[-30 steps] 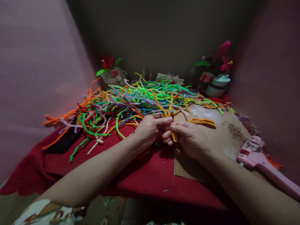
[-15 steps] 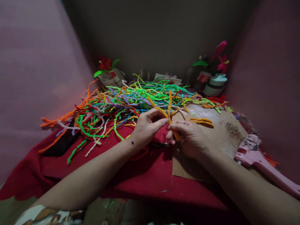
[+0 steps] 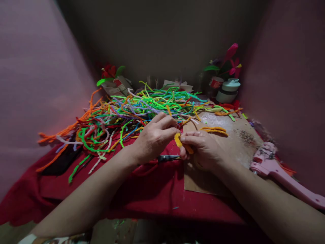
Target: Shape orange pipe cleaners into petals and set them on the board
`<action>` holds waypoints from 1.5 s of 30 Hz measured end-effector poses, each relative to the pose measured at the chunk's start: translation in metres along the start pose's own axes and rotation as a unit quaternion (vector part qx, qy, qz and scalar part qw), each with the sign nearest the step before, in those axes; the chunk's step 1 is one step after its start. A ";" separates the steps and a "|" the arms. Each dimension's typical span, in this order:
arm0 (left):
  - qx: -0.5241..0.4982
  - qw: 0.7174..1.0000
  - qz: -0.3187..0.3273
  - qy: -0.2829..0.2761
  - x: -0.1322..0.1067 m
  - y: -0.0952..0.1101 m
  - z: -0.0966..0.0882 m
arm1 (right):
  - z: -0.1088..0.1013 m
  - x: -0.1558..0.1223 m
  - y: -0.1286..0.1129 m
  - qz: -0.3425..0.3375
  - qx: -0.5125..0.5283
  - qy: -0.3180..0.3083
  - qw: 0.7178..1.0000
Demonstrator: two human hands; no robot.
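Observation:
My left hand and my right hand meet at the middle of the table, both pinched on one orange pipe cleaner. The wire is bent down in a short curl between my fingertips. Behind my hands lies a big heap of pipe cleaners in green, orange, blue, purple and white. A small pair of scissors lies on the red cloth just below my hands. Two bent orange pieces rest on the brown cardboard sheet to the right.
A pink glue gun lies at the right edge. At the back right stand a white jar and pink pipe-cleaner flowers. A red flower and paper boxes sit at the back left. Walls close in on three sides.
The orange wire's two long ends, which stood up above my hands, are now folded down into a short curl. My left hand has closed over it. The view shifted slightly left.

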State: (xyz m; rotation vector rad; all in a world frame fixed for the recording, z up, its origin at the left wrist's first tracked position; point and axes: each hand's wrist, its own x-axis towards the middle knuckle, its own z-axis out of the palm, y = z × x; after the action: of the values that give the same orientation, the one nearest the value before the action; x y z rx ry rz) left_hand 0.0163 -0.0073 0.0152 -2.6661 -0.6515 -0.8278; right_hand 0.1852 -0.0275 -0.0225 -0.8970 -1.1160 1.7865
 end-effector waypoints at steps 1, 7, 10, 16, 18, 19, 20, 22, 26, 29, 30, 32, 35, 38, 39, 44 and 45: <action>0.015 1.000 0.006 -0.014 0.000 0.001 -0.002 | 0.000 0.000 -0.001 0.000 -0.011 -0.001 1.000; 0.001 0.987 -0.077 -0.139 0.000 0.014 -0.013 | 0.005 -0.006 -0.006 -0.031 -0.157 -0.028 0.987; -0.162 0.934 -0.242 -0.206 0.003 0.015 -0.015 | 0.007 -0.013 -0.004 -0.127 -0.348 -0.001 0.929; -0.580 0.631 -0.483 -0.180 0.005 0.005 -0.002 | 0.006 -0.022 0.005 -0.368 -0.579 0.074 0.724; -0.668 0.538 -0.489 -0.158 0.003 0.003 0.002 | 0.006 -0.023 0.004 -0.393 -0.574 0.097 0.712; -0.693 0.510 -0.486 -0.152 0.002 0.002 0.002 | 0.007 -0.023 0.003 -0.390 -0.559 0.104 0.724; -0.703 0.502 -0.481 -0.149 0.002 0.002 0.002 | 0.007 -0.023 0.002 -0.377 -0.537 0.107 0.747; -0.686 0.540 -0.466 -0.145 0.002 0.000 -0.001 | 0.008 -0.021 -0.001 -0.325 -0.473 0.106 0.812; -0.594 0.690 -0.400 -0.104 0.003 -0.003 -0.009 | 0.007 -0.016 -0.005 -0.183 -0.276 0.081 0.940; -0.552 0.757 -0.345 -0.053 0.002 -0.004 -0.011 | 0.004 -0.012 -0.005 -0.122 -0.158 0.040 0.979; -0.531 0.783 -0.320 -0.043 0.002 -0.005 -0.010 | 0.003 -0.012 -0.005 -0.114 -0.137 0.030 0.984; -0.471 0.843 -0.257 -0.042 0.000 -0.005 -0.008 | 0.003 -0.011 -0.004 -0.105 -0.118 0.015 0.987; -0.370 0.913 -0.168 -0.029 -0.001 -0.004 -0.005 | 0.004 -0.011 -0.004 -0.098 -0.126 0.011 0.987; -0.256 0.957 -0.136 0.009 0.000 0.000 -0.002 | 0.006 -0.011 -0.003 -0.119 -0.195 0.035 0.973; -0.225 0.965 -0.138 0.009 0.000 0.002 -0.002 | 0.007 -0.012 -0.002 -0.141 -0.241 0.049 0.959; -0.384 0.866 -0.290 -0.137 0.001 0.006 0.001 | 0.006 -0.020 0.006 -0.315 -0.508 0.100 0.796; -0.448 0.816 -0.325 -0.168 0.001 0.007 0.002 | 0.007 -0.020 0.007 -0.335 -0.531 0.100 0.772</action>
State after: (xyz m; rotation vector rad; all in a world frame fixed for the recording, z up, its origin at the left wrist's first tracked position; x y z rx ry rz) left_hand 0.0213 -0.0121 0.0137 -3.5240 -1.6882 -1.0025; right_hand 0.1857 -0.0499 -0.0239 -1.0495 -2.0085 0.3477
